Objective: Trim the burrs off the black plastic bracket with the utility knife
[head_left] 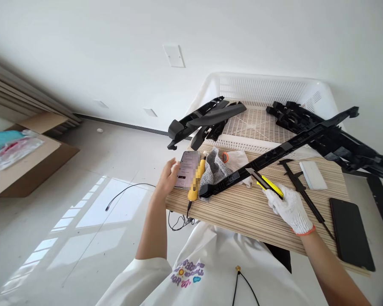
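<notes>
- Head cam: I see R hand (290, 209), gloved, fingers clenched on yellow utility knife (267, 183), blade touching long black plastic part (274, 154) lying across worktop (242, 212) w/ far end over white basket (261, 91).
- L hand (168, 176) bare, fingers released, resting on phone (188, 169) at worktop edge.
- Step, I judge: trimming the part. Next calls for L hand steadying it.

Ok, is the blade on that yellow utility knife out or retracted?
Out. A bare metal blade projects from the yellow utility knife in the gloved right hand, its tip against the long black plastic part.

White knit glove (290, 209), orange cuff; white sleeves (137, 272).
</notes>
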`<state>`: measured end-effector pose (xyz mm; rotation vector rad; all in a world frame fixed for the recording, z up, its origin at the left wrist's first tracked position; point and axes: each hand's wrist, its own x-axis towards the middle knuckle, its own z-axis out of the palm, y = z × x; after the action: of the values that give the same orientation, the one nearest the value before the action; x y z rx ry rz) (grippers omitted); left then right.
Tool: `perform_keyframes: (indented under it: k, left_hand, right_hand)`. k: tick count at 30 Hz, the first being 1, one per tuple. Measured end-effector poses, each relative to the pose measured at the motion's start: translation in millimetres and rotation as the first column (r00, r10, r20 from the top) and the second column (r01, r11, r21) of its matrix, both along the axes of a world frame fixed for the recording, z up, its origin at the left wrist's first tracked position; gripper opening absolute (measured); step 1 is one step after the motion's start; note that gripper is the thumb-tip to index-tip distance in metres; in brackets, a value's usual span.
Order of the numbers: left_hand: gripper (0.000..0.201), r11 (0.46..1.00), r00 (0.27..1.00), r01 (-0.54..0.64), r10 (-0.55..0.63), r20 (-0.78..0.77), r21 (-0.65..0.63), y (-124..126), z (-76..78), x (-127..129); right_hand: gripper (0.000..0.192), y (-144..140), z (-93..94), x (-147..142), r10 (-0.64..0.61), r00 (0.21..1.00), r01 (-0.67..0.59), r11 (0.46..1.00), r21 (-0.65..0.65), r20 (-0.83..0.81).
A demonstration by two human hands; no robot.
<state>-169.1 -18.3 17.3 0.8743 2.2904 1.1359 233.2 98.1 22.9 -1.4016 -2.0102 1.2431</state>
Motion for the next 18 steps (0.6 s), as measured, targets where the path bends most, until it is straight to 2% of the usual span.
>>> perform_keyframes:
  k: [2,3,4,5,6,8,10,13,15,18]
  left_hand:
    - [0.051,0.976,0.988,-0.094,0.116,-0.104,0.195,0.5,9.3,18.8]
    - [0.048,0.953,0.982,-0.083,0.129,-0.141,0.290,0.9,15.3,32.4]
    - [0.045,0.932,0.981,-0.019,0.088,-0.173,0.362,1.3,21.6,48.0]
    - [0.043,0.915,0.978,0.099,-0.017,-0.209,0.391,1.9,27.9,64.8]
    - [0.043,0.896,0.952,0.258,-0.172,-0.255,0.361,2.9,33.7,81.7]
    - [0.053,0.833,0.842,0.519,-0.459,-0.283,0.193,6.2,42.5,111.0]
    - [0.059,0.762,0.754,0.645,-0.623,-0.208,0.056,11.2,46.9,129.3]
    - [0.053,0.740,0.737,0.673,-0.670,-0.088,0.005,18.8,48.0,136.4]
    - [0.046,0.724,0.725,0.689,-0.689,-0.002,0.020,22.0,47.1,135.5]
    - [0.042,0.670,0.662,0.740,-0.742,0.105,0.065,24.6,43.6,139.7]
  right_hand:
    - [0.039,0.0,0.6,-0.5,0.006,1.000,-0.006,1.000,-0.003,0.006]
    - [0.039,-0.1,0.8,-0.6,0.006,1.000,-0.006,1.000,-0.006,0.011]
    - [0.038,-0.1,0.8,-0.7,0.007,1.000,-0.007,1.000,-0.009,0.016]
    - [0.038,-0.1,0.6,-0.6,0.007,1.000,-0.007,1.000,-0.011,0.018]
    - [0.038,-0.1,0.3,-0.5,0.007,1.000,-0.007,1.000,-0.013,0.019]
    - [0.038,-0.1,-0.6,0.3,0.010,1.000,-0.009,1.000,-0.019,0.019]
    - [0.039,-0.3,-1.3,1.5,0.010,1.000,-0.010,1.000,-0.021,0.016]
    - [0.039,-0.8,-1.1,4.2,0.009,1.000,-0.009,1.000,-0.008,-0.003]
    - [0.038,-1.0,-0.9,5.9,0.018,1.000,-0.018,1.000,0.000,-0.014]
    - [0.036,-1.5,-2.0,7.6,0.024,0.999,-0.025,1.000,-0.005,-0.041]
